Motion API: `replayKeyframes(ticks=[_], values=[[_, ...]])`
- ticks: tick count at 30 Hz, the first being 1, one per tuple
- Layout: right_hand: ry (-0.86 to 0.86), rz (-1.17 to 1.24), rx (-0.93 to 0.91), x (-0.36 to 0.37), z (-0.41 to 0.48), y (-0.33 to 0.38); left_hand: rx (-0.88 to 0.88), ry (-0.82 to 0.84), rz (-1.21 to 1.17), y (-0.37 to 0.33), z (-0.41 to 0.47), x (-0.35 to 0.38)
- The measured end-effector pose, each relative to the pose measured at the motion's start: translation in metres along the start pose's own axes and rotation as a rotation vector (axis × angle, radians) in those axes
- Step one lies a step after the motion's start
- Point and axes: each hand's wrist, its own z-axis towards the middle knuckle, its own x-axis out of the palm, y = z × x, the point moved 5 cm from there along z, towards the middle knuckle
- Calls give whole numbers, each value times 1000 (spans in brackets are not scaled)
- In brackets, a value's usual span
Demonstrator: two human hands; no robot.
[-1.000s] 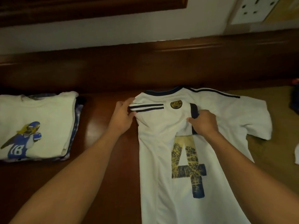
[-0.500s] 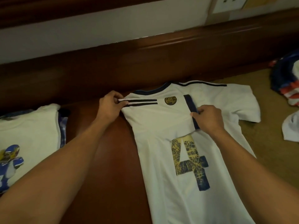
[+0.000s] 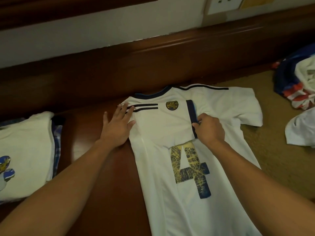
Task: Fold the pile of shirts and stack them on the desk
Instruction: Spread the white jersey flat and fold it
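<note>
— Where is the jersey [image 3: 163,193]?

— Flat on the desk [image 3: 102,167], collar towards the wall. Its left side lies on bare wood and its right side on a tan mat [image 3: 272,150]. One sleeve is folded in across the chest; the other sleeve lies spread out on the mat.

— And the hands?

— The left hand [image 3: 117,126] lies flat with straight fingers, pressing the striped shoulder at the folded edge. The right hand [image 3: 209,130] pinches the dark cuff [image 3: 191,113] of the folded-in sleeve.

— What else is around?

— To the left, well apart, a stack of folded shirts [image 3: 25,150], white on top with a blue check one beneath. At the far right, a rumpled heap of clothes [image 3: 289,79] in blue, red and white, and nearer, a loose white garment [image 3: 301,132]. Behind runs a dark wooden rail [image 3: 153,62], and a wall socket [image 3: 223,4] sits above it.

— Any writing?

— A big number 4 [image 3: 189,167] in cracked yellow and blue, its top tucked under the folded sleeve. The round yellow badge [image 3: 171,105] has lettering too small to read. The top folded shirt shows part of a blue cartoon print.
</note>
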Motion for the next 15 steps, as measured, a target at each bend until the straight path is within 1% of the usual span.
replayKeyframes(ticks=[2,3,4,6,8,10,12,15], values=[[5,58,-29,-5,0,-2,-5,41,-19,-2,1,-1],[-11,99,-41,-10,-2,-5,-12,34,-39,-5,0,-4],[-36,137,-45,-17,-4,-11,-17,4,-58,-8,-2,-7],[-91,209,-41,-35,-12,-30,3,-117,-102,-19,-8,-17],[-135,323,25,-55,-27,-61,64,-240,-158,-38,-15,-28],[-165,401,130,-70,-45,-98,120,-294,-209,-62,-17,-36],[-169,405,215,-78,-64,-134,175,-295,-264,-92,-13,-39],[-103,387,304,-83,-91,-173,278,-242,-362,-151,-2,-41]])
